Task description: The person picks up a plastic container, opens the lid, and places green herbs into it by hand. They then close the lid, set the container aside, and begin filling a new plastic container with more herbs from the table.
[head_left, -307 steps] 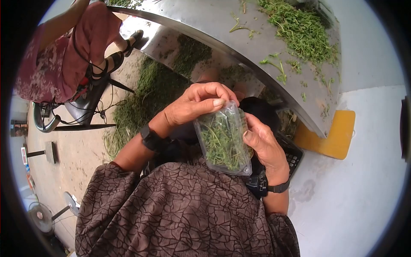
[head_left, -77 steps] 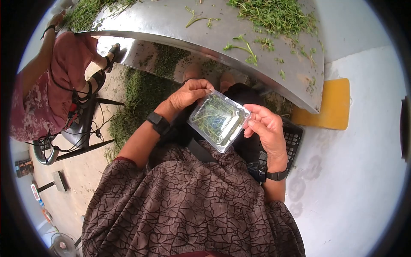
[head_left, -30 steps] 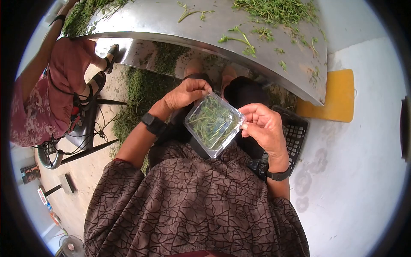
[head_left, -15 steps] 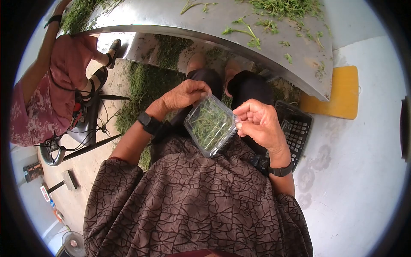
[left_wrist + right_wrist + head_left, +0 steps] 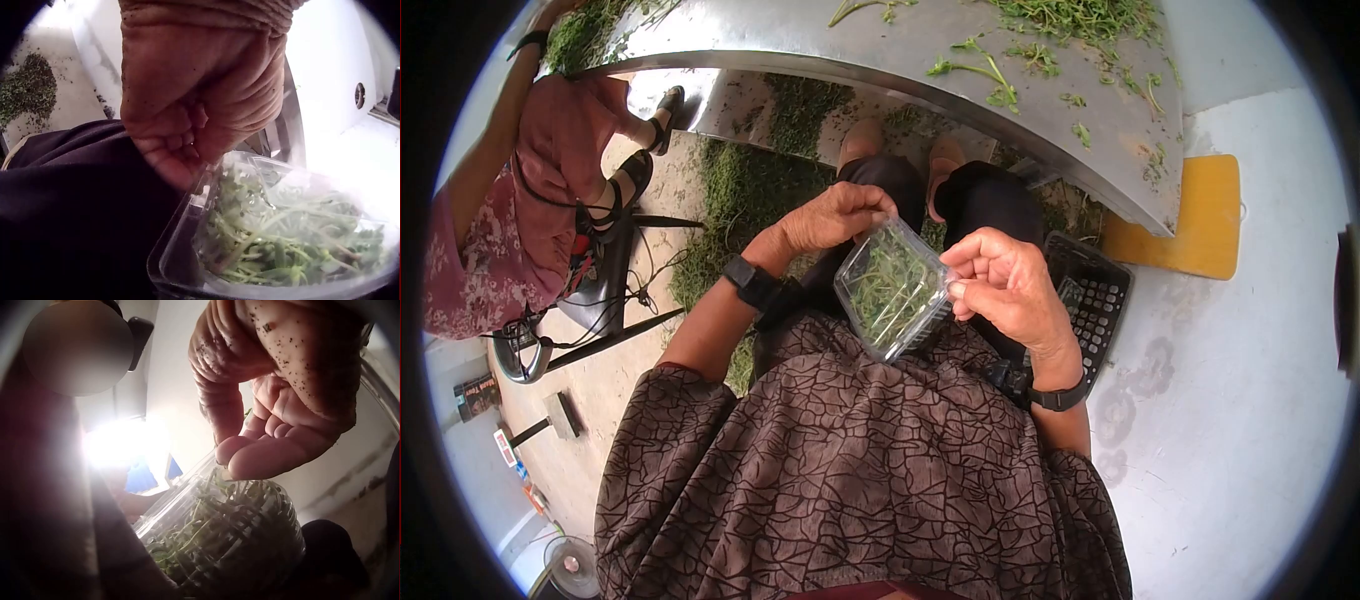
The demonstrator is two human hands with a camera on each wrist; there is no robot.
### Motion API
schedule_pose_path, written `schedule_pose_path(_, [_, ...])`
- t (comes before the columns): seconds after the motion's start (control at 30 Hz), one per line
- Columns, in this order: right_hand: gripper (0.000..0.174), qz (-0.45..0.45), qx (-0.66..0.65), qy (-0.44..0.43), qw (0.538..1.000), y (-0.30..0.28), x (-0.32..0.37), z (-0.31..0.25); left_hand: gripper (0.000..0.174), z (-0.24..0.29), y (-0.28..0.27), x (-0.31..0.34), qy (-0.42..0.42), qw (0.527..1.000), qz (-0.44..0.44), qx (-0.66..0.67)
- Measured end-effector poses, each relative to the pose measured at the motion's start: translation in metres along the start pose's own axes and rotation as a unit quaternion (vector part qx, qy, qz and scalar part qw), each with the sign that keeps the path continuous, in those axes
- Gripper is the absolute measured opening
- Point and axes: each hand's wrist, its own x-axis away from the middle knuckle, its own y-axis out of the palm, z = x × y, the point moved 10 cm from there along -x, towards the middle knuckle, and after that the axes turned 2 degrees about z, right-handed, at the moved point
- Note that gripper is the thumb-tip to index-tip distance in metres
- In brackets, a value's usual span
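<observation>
A clear plastic box [image 5: 892, 290] with its lid down and green stems and leaves inside is held tilted above the lap. My left hand [image 5: 835, 217] pinches its upper left corner; in the left wrist view the left hand [image 5: 200, 87] grips the rim of the box [image 5: 287, 244]. At the right corner, my right hand [image 5: 1010, 295] pinches the edge between thumb and fingers. The right wrist view shows the right hand [image 5: 281, 394] with fingertips on the rim, above the greens in the box [image 5: 219, 537].
A metal table [image 5: 800, 45] ahead carries loose greens [image 5: 1090, 15]. More greens [image 5: 740, 200] lie on the floor. A black crate [image 5: 1090, 300] and a yellow board [image 5: 1190, 220] are at the right. Another person [image 5: 510, 230] sits at the left beside a dark chair.
Earlier the box was more upright in the hands, then turned flatter; since then it has tilted again, its side now showing at the right. Both hands have kept hold of its corners.
</observation>
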Motion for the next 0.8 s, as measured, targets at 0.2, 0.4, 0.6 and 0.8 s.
schedule_pose_path(0.2, [0.02, -0.007, -0.018, -0.007, 1.0, 0.001, -0.002, 0.002, 0.016, -0.003, 0.001, -0.001, 0.003, 1.0, -0.004, 0.001])
schedule_pose_path(0.4, [0.016, -0.007, -0.002, -0.03, 1.0, 0.002, -0.001, -0.001, 0.016, -0.003, 0.002, -0.001, 0.0, 1.0, -0.008, -0.012])
schedule_pose_path(0.6, [0.015, -0.007, 0.033, -0.06, 0.998, 0.005, 0.001, -0.008, 0.015, -0.006, 0.002, -0.002, -0.002, 1.0, -0.01, 0.004])
schedule_pose_path(0.8, [0.016, -0.004, 0.034, -0.042, 0.999, 0.007, 0.001, -0.007, 0.016, 0.002, 0.001, 0.0, 0.013, 0.999, 0.004, 0.038])
